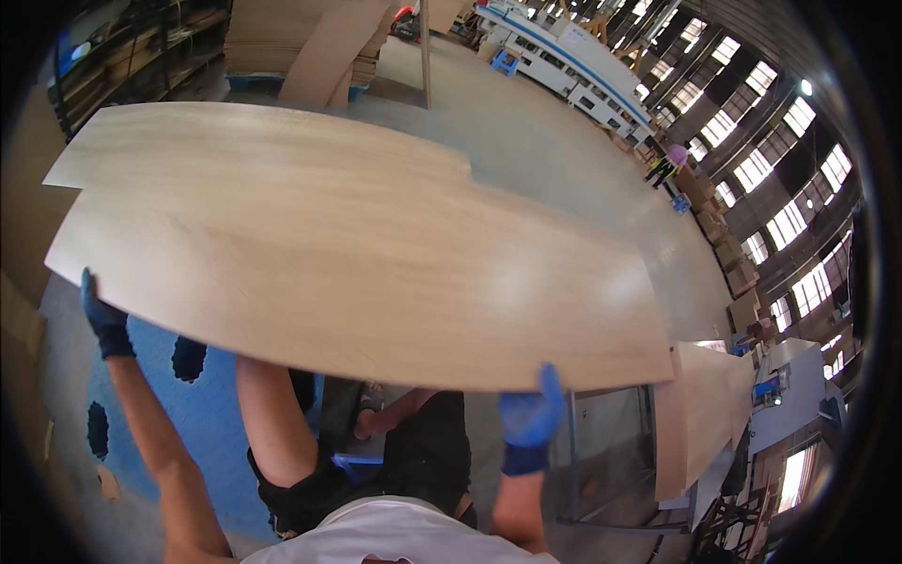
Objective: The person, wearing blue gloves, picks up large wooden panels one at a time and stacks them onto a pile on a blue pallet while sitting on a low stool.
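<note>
A large pale wood sheet [329, 254] spans the space in front of me, its near edge bowed by the lens. Stepped outlines at its left end and far edge look like a second sheet underneath or beyond, but I cannot tell for sure. My left hand [103, 315], in a dark blue glove, grips the near edge at the left end. Toward the right end, my right hand [529, 418], in a brighter blue glove, holds the same edge with one finger up over the top face. The remaining fingers are partly hidden below the sheet.
A blue surface [150, 404] with dark holes lies below my left arm. Wood sheets [695, 414] rest on a metal frame [611, 451] at right. Stacked boards [291, 38] and a shelf rack [141, 56] stand behind. A person [669, 162] is near a long white machine [573, 70].
</note>
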The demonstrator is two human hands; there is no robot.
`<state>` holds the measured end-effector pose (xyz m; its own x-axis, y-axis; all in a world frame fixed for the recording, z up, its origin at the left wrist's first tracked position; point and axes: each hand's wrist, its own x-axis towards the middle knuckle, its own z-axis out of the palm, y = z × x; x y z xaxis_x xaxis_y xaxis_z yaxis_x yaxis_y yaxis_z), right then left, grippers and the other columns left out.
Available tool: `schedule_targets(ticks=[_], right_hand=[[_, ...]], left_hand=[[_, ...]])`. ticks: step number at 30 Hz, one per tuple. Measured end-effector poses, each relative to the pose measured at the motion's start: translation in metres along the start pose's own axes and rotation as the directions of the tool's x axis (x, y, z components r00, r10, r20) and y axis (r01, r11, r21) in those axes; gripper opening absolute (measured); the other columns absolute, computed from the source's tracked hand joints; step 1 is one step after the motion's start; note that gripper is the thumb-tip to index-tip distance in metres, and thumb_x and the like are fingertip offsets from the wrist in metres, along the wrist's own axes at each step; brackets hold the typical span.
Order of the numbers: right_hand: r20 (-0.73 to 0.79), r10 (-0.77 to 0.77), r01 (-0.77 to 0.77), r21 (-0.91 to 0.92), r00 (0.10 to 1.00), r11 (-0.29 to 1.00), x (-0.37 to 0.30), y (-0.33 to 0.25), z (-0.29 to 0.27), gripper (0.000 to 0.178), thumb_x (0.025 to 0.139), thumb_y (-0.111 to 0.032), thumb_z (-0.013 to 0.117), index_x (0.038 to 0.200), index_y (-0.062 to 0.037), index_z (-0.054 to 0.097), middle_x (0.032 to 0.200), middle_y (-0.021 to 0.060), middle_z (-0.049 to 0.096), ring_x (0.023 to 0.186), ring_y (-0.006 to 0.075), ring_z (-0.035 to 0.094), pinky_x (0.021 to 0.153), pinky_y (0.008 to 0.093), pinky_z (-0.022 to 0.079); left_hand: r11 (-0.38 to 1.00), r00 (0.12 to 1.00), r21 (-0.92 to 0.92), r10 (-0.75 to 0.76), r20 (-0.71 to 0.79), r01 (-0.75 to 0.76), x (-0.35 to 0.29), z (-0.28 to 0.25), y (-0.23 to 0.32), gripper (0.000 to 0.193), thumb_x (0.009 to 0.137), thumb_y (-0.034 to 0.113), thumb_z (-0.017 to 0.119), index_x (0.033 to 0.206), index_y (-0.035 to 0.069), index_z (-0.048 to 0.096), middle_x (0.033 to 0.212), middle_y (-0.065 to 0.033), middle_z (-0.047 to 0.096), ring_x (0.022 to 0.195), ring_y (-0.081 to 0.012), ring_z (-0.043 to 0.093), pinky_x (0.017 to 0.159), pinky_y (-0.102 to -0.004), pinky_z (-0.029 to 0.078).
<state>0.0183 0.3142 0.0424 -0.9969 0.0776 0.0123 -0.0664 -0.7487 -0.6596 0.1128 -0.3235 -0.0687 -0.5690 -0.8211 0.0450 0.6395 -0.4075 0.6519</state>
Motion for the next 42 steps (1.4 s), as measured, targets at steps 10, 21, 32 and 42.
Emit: schedule_targets(ticks=[10,21,32,42], right_hand=[[0.147,0.577,-0.577,-0.05,0.803,0.816,0.055,0.135,-0.004,0.035,0.089,-0.032,0.04,0.114,-0.0074,0.045,0.111,0.0131,0.054,0.088,0.0258,0.058,0.078,0.0404,0.048],[-0.181,0.164,-0.24,-0.826,0.97,0.51,0.161,0.056,-0.006,0.025,0.084,-0.028,0.046,0.089,-0.0046,0.054,0.071,0.009,0.06,0.051,0.0132,0.053,0.044,0.0267,0.045],[-0.206,0.169,-0.255,-0.899,0.964,0.358,0.206,0.078,0.027,0.032,0.08,-0.031,0.048,0.086,0.0006,0.052,0.071,0.0157,0.059,0.049,0.0179,0.052,0.044,0.0299,0.044],[-0.191,0.21,-0.261,-0.886,0.959,0.383,0.211,0.092,0.022,0.033,0.083,-0.033,0.045,0.088,-0.0003,0.051,0.066,0.0105,0.054,0.05,0.0164,0.051,0.045,0.0287,0.043]], left_hand=[[0.929,0.953,0.366,0.061,-0.297,0.054,-0.02,0.092,-0.115,0.042,0.074,0.034,0.062,0.104,0.005,0.053,0.093,-0.0062,0.056,0.076,-0.0157,0.055,0.062,-0.029,0.047],[0.732,0.889,0.678,0.266,-0.372,0.065,0.099,0.064,-0.112,0.049,0.076,0.051,0.055,0.08,0.002,0.06,0.065,-0.0042,0.053,0.054,-0.0144,0.049,0.046,-0.0281,0.04],[0.063,0.91,0.976,0.353,-0.217,0.209,0.145,0.085,-0.104,0.067,0.08,0.054,0.036,0.085,-0.007,0.061,0.088,-0.0287,0.057,0.093,-0.0364,0.055,0.081,-0.041,0.041],[0.132,0.919,0.945,0.225,-0.323,0.3,0.128,0.12,-0.086,0.056,0.082,0.045,0.034,0.086,-0.003,0.062,0.088,-0.0238,0.059,0.092,-0.0336,0.056,0.079,-0.0383,0.043]])
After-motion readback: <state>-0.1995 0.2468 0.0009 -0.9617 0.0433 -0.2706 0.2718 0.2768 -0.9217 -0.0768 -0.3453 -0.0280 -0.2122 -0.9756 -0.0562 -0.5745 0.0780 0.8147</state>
